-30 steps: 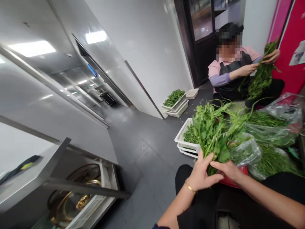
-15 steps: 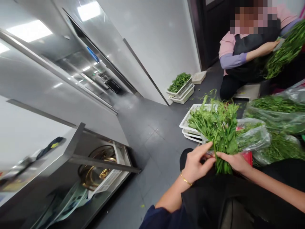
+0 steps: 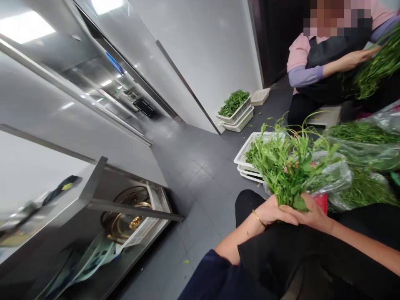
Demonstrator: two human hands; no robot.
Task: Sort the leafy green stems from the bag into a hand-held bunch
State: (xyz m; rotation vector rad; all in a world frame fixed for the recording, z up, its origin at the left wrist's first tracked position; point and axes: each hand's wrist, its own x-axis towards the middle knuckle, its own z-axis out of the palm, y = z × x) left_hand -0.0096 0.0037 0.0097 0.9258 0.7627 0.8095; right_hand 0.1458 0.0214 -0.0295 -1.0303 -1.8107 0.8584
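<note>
A bunch of leafy green stems [image 3: 289,166] stands upright between my hands, its leaves and thin tendrils fanning out at the top. My left hand [image 3: 276,213], with a gold bracelet at the wrist, wraps round the lower stems from the left. From the right, my right hand [image 3: 315,214] closes round the same stems, and the fingers of both hands meet at the front. The stem ends are hidden by the hands. Just behind the bunch is a stack of white baskets [image 3: 245,154] with some greens in the top one.
Plastic bags of greens [image 3: 365,146] lie at the right. Across from me, a seated person [image 3: 328,62] holds long greens. More baskets of greens [image 3: 234,110] stand by the wall. A metal shelf [image 3: 125,208] with pot lids is at the left.
Both hands have shifted from pinching at the bunch to wrapping round its lower stems. The bunch's top has spread wider. The other person's hand and greens have moved slightly.
</note>
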